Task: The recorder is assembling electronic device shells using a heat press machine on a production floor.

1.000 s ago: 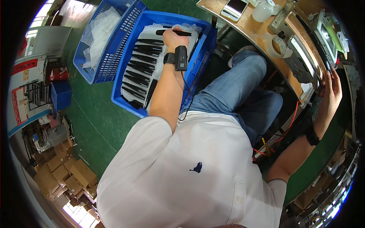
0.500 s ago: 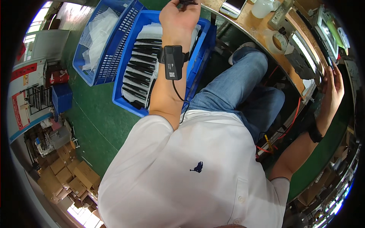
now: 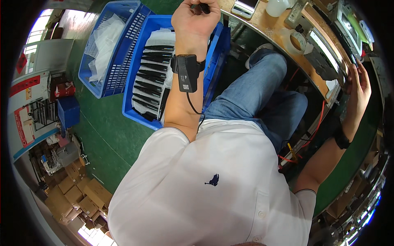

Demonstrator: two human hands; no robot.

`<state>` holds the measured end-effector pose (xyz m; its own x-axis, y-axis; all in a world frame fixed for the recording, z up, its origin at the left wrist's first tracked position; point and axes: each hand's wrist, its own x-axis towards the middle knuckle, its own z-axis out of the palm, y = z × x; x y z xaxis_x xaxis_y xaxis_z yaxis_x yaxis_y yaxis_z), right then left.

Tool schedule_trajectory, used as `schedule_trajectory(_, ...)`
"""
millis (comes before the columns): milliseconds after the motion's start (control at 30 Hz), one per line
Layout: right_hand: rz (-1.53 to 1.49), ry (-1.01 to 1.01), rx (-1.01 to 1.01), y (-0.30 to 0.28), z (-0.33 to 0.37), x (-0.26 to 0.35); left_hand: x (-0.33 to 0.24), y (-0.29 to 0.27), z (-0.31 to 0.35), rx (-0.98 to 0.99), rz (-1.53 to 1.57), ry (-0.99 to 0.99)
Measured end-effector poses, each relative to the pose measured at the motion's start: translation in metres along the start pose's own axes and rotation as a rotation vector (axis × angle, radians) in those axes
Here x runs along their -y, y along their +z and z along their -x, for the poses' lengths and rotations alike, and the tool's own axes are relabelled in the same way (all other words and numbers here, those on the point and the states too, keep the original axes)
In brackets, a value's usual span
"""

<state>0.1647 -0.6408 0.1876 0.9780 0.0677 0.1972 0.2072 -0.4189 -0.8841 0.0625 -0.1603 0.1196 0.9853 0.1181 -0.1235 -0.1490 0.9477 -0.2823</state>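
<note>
My left hand (image 3: 193,23) is closed at the top edge, its fingers curled round a small black piece (image 3: 204,7) that is partly cut off by the frame. A black device with a cable is strapped to that wrist. Far to the right, my right hand (image 3: 359,87) has its fingertips together at the end of a long thin black strip (image 3: 349,50) along the bench's outer side. The thumb of that hand is partly hidden. Below my left arm stands a blue crate (image 3: 128,98) holding several glossy black curved parts (image 3: 152,76) separated by white wrapping.
A second blue crate (image 3: 91,84) with white wrapping sheets (image 3: 107,45) stands to the left. On the wooden bench (image 3: 269,30) are a tape roll (image 3: 294,42), a white bottle (image 3: 276,7) and a metal fixture (image 3: 322,51). Cardboard boxes (image 3: 78,192) are stacked at the lower left.
My left hand has turned slightly, and its black piece shows more between the fingers. My right hand has shifted a little upward along the bench side. The whole view has tilted slightly.
</note>
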Motion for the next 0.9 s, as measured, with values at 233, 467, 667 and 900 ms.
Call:
schedule_trajectory(233,-0.001,-0.035,0.017,0.002,0.001,0.002,0.012,0.005,0.005,-0.141,0.035,0.137)
schedule_trajectory(467,0.029,-0.043,-0.011,0.004,0.002,0.002,0.013,0.004,0.008,-0.130,0.028,0.121)
schedule_trajectory(667,-0.023,-0.019,0.003,0.003,0.001,0.000,0.020,0.004,0.012,-0.114,-0.082,0.134)
schedule_trajectory(900,-0.027,0.004,-0.017,0.006,0.002,0.005,0.031,0.009,0.018,-0.071,-0.239,0.124)
